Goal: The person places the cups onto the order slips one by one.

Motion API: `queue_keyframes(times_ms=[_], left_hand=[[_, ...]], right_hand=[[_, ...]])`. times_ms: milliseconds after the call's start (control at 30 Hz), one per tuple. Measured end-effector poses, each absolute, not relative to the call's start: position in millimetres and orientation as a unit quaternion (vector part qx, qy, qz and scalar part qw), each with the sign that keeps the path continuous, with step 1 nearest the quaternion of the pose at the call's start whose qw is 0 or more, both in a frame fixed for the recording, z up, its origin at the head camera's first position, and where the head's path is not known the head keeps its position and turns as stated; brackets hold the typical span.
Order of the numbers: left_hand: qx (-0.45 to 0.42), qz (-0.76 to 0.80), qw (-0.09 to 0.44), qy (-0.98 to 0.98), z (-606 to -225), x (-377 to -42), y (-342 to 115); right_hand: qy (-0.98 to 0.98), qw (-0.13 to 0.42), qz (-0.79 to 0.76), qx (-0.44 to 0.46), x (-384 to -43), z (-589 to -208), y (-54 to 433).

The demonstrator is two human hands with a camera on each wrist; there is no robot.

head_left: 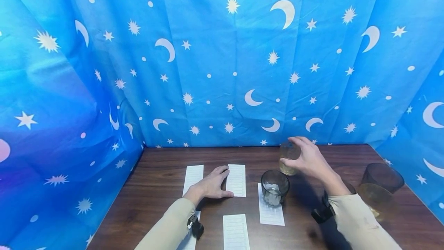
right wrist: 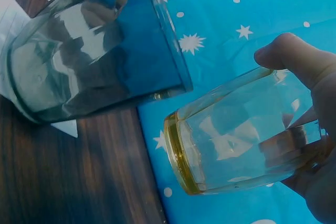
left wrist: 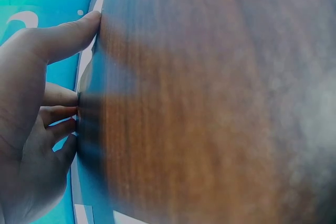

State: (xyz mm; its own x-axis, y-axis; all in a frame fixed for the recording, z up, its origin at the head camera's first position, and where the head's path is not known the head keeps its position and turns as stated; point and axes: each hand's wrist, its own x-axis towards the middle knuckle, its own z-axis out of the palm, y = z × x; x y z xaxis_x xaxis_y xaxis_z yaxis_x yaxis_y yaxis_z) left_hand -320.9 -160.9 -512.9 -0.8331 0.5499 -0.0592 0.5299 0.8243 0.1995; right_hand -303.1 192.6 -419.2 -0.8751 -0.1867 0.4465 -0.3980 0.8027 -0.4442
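Note:
My right hand (head_left: 308,161) grips a clear drinking glass with a yellowish base (head_left: 288,165), thumb on one side and fingers round the other. In the right wrist view this yellowish glass (right wrist: 226,140) is tilted, its base towards the grey glass. That smoky grey glass (head_left: 275,184) stands on a printed paper slip (head_left: 272,217), just left of the held one. Farther left, my left hand (head_left: 213,186) rests with spread fingers at the edge of another printed slip (head_left: 237,180). In the left wrist view its fingertips (left wrist: 71,98) meet the surface.
More printed slips lie at the back left (head_left: 193,174), the front middle (head_left: 236,230) and partly under the left sleeve. At the right side, a dark glass (head_left: 383,176) overlaps an amber one (head_left: 374,200). A blue star-patterned cloth (head_left: 222,68) hangs behind the wooden table (head_left: 159,165).

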Motion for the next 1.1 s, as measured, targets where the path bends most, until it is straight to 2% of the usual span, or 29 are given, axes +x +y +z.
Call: queue_keyframes(times_ms=[500,1100], left_hand=[[0.285,0.087,0.051,0.953,-512,-320,-160],[0.275,0.090,0.061,0.955,-510,-320,-159]], right_hand=[[-0.914,0.205,0.299,0.184,-312,-407,164],[-0.911,0.172,0.320,0.197,-315,-396,121]])
